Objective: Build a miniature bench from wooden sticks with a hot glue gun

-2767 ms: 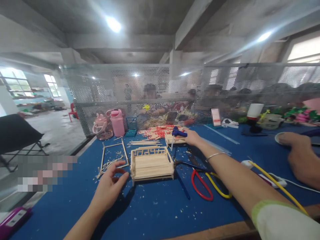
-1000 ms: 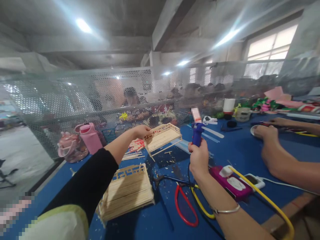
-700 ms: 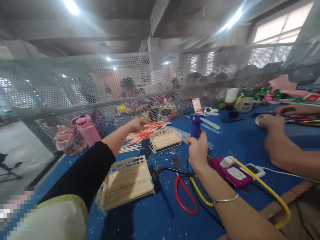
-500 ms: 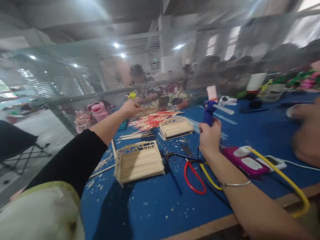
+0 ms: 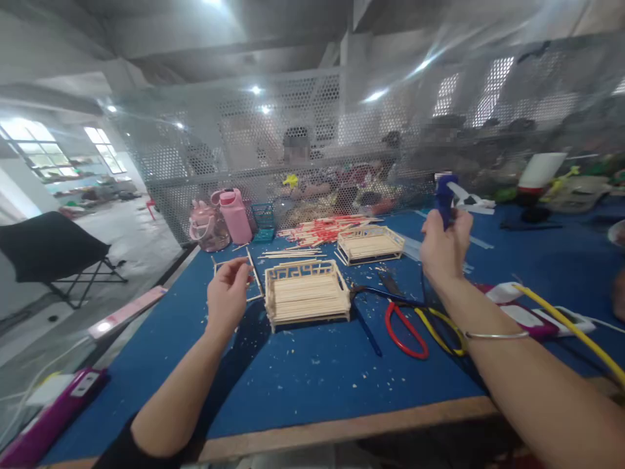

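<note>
My left hand [image 5: 228, 293] is raised at the left of the nearer stick-built miniature bed [image 5: 307, 293], its thumb and fingers pinched together; whatever they hold, if anything, is too small to make out. Behind these fingers a thin stick frame [image 5: 254, 273] lies on the table. My right hand [image 5: 443, 251] is wrapped round a blue glue gun [image 5: 445, 198], held up above the table's right half. The nearer bed has a slatted base and a low patterned railing. A similar stick bed [image 5: 371, 246] stands behind it to the right.
Red-tipped sticks [image 5: 322, 231] lie heaped at the back. Blue-handled pliers [image 5: 364, 292] and red- and yellow-handled scissors [image 5: 407, 348] lie right of the nearer bed. Pink bottle [image 5: 235, 218] stands at back left, purple power strip [image 5: 63, 404] at front left. A perforated screen [image 5: 215, 156] runs behind.
My left hand has drawn back from near the stick pile to beside the nearer bed. My right hand still holds the glue gun. The view has shifted left.
</note>
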Tool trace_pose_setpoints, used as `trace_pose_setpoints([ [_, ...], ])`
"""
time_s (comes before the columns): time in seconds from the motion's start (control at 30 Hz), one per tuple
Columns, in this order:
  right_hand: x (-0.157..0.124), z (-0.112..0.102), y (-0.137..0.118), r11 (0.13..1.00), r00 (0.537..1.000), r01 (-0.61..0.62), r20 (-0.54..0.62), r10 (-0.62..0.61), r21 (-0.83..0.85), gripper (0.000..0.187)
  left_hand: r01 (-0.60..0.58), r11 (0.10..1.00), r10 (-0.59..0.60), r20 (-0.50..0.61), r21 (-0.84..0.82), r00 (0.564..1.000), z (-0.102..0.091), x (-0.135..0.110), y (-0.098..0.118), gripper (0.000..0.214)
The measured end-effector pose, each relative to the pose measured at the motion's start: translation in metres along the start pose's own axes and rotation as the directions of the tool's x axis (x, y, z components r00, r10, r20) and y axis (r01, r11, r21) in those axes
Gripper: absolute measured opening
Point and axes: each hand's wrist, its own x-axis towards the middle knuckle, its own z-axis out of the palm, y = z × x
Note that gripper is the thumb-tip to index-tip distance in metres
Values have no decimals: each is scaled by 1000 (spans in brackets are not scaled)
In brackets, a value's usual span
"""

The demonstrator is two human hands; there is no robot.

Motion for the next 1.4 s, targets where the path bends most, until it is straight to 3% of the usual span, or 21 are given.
trace_pose_setpoints([
  [0.1, 26, -7, -31, 988, 991, 129, -28, -131, -80, 22, -10, 1000, 8, 55, 30, 998, -2, -1, -10, 45],
  [0.2, 59, -11, -57, 941, 958, 287, 25, -287, -181, 18, -2, 998, -5, 132, 55, 991, -2, -2, -17, 48],
  [0.3, 85, -9, -67, 889, 928, 372, 107, -357, -265, 22, 14, 997, -29, 189, 80, 982, -1, -4, -18, 51],
  [0.5, 104, 18, -45, 824, 891, 442, 277, -359, -354, 29, 33, 994, -49, 159, 103, 986, -3, -2, -17, 57],
  [0.7, 109, 51, -36, 804, 861, 474, 378, -340, -358, 33, 23, 984, -54, 176, 176, 983, -5, 1, -17, 60],
  [0.93, 74, 64, 13, 796, 838, 450, 499, -221, -404, 29, 65, 979, -97, 167, 191, 981, -5, 0, -10, 58],
  [1.1, 61, 68, 36, 772, 825, 441, 546, -147, -458, 32, 154, 950, -229, 273, 272, 934, -3, -2, -14, 61],
  [1.17, 61, 66, 38, 744, 789, 482, 599, -139, -463, 32, 164, 934, -261, 295, 316, 919, -1, -3, -13, 60],
  [1.33, 51, 58, 41, 634, 619, 636, 782, -79, -440, 23, 199, 923, -301, 296, 328, 907, 0, -4, -11, 51],
  [1.4, 43, 56, 44, 596, 574, 670, 818, -36, -443, 23, 194, 928, -291, 293, 317, 911, -1, -4, -12, 47],
])
